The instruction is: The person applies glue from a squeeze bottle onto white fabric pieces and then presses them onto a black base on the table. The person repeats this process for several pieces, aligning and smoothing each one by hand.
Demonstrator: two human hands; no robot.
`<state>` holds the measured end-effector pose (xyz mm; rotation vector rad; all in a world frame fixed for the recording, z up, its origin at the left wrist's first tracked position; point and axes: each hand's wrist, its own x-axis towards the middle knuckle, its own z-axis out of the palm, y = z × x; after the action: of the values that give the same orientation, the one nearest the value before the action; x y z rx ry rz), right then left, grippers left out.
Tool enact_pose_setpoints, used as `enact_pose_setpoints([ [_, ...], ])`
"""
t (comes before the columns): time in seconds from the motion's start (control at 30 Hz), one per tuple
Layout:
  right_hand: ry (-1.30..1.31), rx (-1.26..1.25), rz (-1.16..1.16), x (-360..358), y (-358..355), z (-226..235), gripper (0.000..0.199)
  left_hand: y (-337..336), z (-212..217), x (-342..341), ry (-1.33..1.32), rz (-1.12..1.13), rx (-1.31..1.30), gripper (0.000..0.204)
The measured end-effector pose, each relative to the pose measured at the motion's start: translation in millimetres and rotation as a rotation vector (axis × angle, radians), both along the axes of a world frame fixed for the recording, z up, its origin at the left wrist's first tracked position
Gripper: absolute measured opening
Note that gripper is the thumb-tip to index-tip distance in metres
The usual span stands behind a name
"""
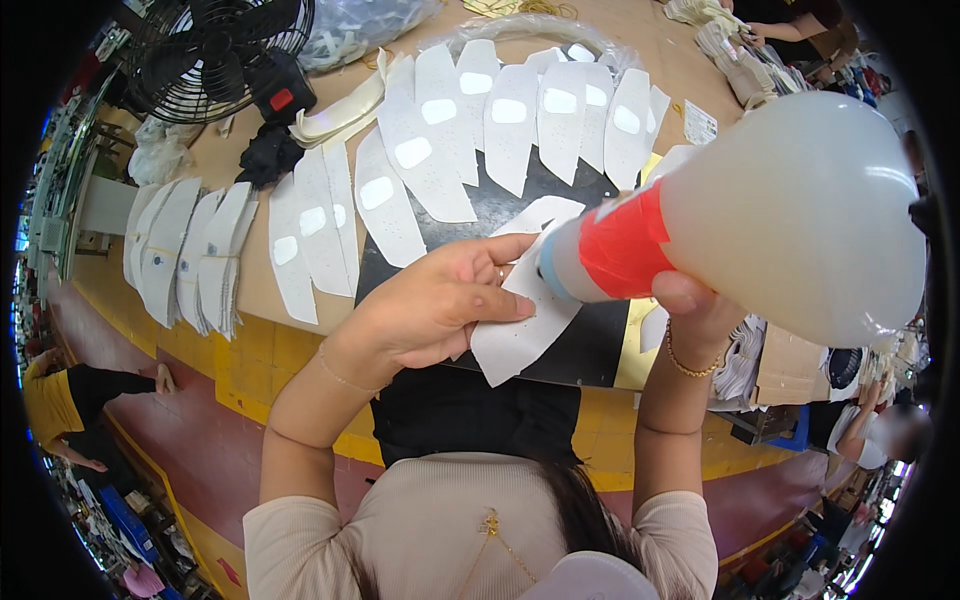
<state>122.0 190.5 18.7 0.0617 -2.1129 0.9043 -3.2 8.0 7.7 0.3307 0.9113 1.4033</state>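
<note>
My left hand [440, 300] pinches a pale grey, curved cut piece [525, 340] between thumb and fingers, holding it above a black board [600, 350]. In my right hand [705, 310] is a large milky plastic bottle [790, 215] with a red band and a blue ring near its narrow end. The bottle is tilted, that narrow end down against or just over the piece; the contact point is hidden. Beyond my hands, several similar pieces [510, 130] lie fanned out, many with a white rounded patch. Under my left hand, part of another piece shows.
Tied stacks of cut pieces [165, 260] stand at the table's left edge. A black fan [215, 50], a dark cloth [270, 155] and a clear plastic bag [365, 30] sit at the far left. A cardboard box [790, 365] is at right. Other people work around the table.
</note>
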Motion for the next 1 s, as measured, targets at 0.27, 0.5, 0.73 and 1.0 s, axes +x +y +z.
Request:
enact_pose_setpoints([
  [0.27,0.065,0.091,-0.147,21,23,-17,0.045,-2,-4,3,-0.084,0.076,-0.018,0.061],
  [0.5,0.444,-0.619,-0.342,34,44,-28,0.083,-11,-12,2,-0.126,0.094,0.015,0.067],
  [0.73,0.509,-0.754,-0.390,57,49,-28,0.084,7,-10,-16,-0.086,0.076,0.048,0.070],
  [1.0,0.428,-0.791,-0.336,58,39,-38,0.082,42,-46,-73,0.730,0.842,-0.069,0.072],
])
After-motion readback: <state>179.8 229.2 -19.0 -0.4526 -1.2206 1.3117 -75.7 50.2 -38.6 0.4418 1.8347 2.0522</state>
